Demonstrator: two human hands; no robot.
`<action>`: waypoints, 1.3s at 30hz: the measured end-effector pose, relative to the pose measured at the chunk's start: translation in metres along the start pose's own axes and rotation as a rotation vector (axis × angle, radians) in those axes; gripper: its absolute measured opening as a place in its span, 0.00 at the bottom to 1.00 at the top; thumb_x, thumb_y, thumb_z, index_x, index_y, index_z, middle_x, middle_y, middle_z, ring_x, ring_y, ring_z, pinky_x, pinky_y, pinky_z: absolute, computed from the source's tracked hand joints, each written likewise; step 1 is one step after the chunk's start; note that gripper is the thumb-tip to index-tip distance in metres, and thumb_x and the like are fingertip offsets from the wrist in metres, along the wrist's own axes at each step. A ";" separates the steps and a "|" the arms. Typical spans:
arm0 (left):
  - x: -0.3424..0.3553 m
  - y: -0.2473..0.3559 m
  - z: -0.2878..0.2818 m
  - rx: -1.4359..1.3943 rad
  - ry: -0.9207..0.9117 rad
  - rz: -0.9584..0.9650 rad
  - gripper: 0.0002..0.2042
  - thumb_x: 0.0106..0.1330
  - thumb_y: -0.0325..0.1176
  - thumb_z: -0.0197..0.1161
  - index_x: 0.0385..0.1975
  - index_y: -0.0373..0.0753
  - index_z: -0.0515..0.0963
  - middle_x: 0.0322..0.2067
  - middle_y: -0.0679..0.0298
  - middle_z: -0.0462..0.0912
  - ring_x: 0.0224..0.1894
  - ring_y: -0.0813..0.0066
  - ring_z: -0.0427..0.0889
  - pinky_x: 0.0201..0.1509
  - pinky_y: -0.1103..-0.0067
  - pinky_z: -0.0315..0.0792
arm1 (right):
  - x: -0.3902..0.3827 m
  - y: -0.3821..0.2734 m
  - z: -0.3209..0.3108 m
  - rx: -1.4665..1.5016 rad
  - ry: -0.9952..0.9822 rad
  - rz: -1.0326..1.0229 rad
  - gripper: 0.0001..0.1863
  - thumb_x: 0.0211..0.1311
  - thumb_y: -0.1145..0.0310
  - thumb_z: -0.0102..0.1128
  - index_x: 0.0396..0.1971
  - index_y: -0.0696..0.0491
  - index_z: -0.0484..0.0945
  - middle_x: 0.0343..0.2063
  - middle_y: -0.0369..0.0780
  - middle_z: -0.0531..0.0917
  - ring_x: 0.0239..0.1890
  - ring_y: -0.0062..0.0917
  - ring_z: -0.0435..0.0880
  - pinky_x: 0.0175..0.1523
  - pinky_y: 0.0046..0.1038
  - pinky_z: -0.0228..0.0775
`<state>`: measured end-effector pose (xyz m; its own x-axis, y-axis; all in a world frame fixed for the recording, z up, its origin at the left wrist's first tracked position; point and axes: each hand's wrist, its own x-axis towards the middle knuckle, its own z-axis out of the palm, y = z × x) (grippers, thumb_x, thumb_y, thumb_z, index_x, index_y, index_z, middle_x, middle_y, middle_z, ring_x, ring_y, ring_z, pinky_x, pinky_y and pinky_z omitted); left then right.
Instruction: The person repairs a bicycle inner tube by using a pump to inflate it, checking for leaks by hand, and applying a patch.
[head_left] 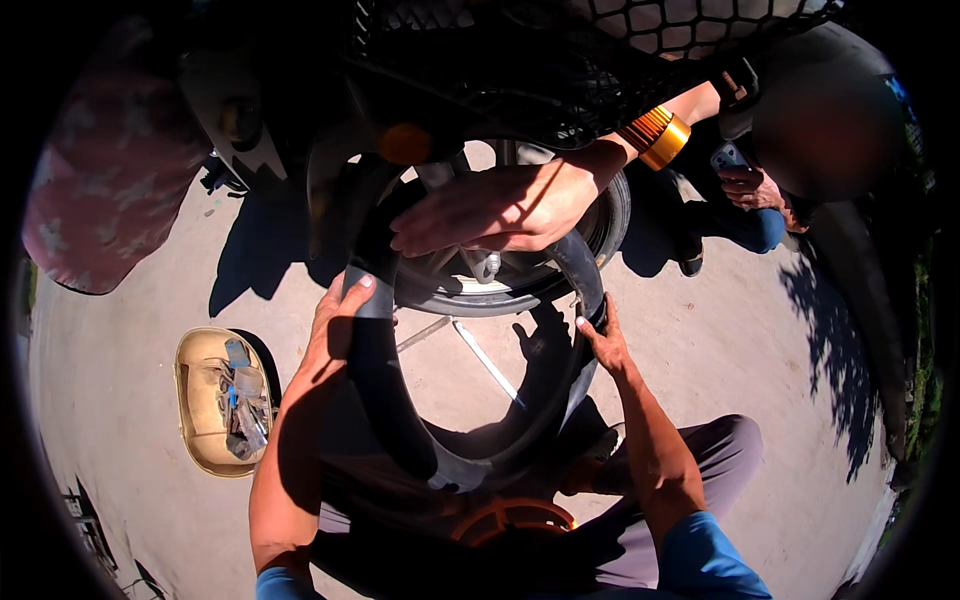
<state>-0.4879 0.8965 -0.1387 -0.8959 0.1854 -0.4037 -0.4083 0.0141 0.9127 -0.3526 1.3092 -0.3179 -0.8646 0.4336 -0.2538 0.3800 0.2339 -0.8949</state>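
Note:
A smooth black inner tube stands as a large ring in front of a motorcycle wheel. My left hand grips its left side, the thumb pressed on the outer face. On the right side my right hand holds it, thumb toward me and fingers behind. A small valve-like bit shows near my right thumb. Another person's hand reaches from the upper right across the top of the ring; whether it touches the tube I cannot tell. The tube's shaded top is hard to make out.
Low at the left, a beige bin holds several tools. A thin metal bar lies beyond the tube. An orange ring-shaped thing is between my legs. Overhead hangs a black mesh basket. People are near both sides; one holds a phone.

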 end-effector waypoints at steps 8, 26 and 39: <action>0.006 -0.008 -0.028 -0.018 -0.040 0.015 0.24 0.70 0.48 0.58 0.58 0.37 0.72 0.35 0.58 0.82 0.29 0.71 0.83 0.31 0.77 0.79 | 0.019 -0.001 -0.001 -0.250 0.042 -0.073 0.43 0.67 0.47 0.62 0.75 0.47 0.53 0.62 0.56 0.64 0.67 0.49 0.68 0.71 0.42 0.62; -0.151 0.007 0.026 -0.197 0.311 0.054 0.32 0.68 0.56 0.63 0.58 0.32 0.71 0.42 0.56 0.81 0.39 0.70 0.83 0.39 0.75 0.80 | -0.033 -0.206 0.004 -0.511 -0.168 -0.461 0.41 0.68 0.46 0.61 0.70 0.58 0.63 0.63 0.58 0.71 0.65 0.51 0.73 0.69 0.45 0.65; -0.138 -0.027 0.141 0.452 0.295 0.855 0.55 0.62 0.44 0.72 0.75 0.27 0.35 0.75 0.38 0.34 0.78 0.40 0.37 0.78 0.57 0.44 | -0.208 -0.191 -0.031 -0.158 -0.517 -0.353 0.53 0.49 0.61 0.80 0.72 0.56 0.56 0.65 0.54 0.71 0.66 0.45 0.73 0.68 0.41 0.67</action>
<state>-0.3290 1.0094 -0.0989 -0.8895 0.0579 0.4532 0.4404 0.3725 0.8169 -0.2347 1.2015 -0.0826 -0.9782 -0.1592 -0.1335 0.0535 0.4280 -0.9022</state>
